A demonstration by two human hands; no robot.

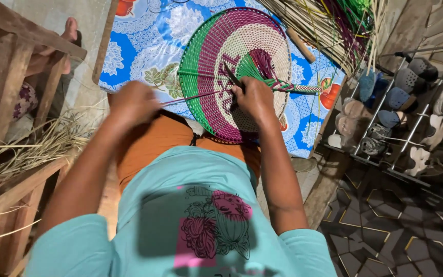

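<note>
A round woven fan (pixel 216 56) in green, purple and cream bands lies on a table with a blue flowered cloth (pixel 134 46). My right hand (pixel 255 98) presses on the fan's lower middle and grips a dark pointed tool (pixel 232 76) that pokes into the weave. My left hand (pixel 132 102) is closed on a thin purple strip (pixel 190 97), stretched taut from the fan toward the left. The fan's wrapped handle (pixel 303 88) points right.
A bundle of loose straw and coloured strips (pixel 334 25) lies at the table's far right, with a wooden stick (pixel 299 45). A metal shoe rack (pixel 401 102) with sandals stands on the right. A wooden bench (pixel 21 46) with dry straw is on the left.
</note>
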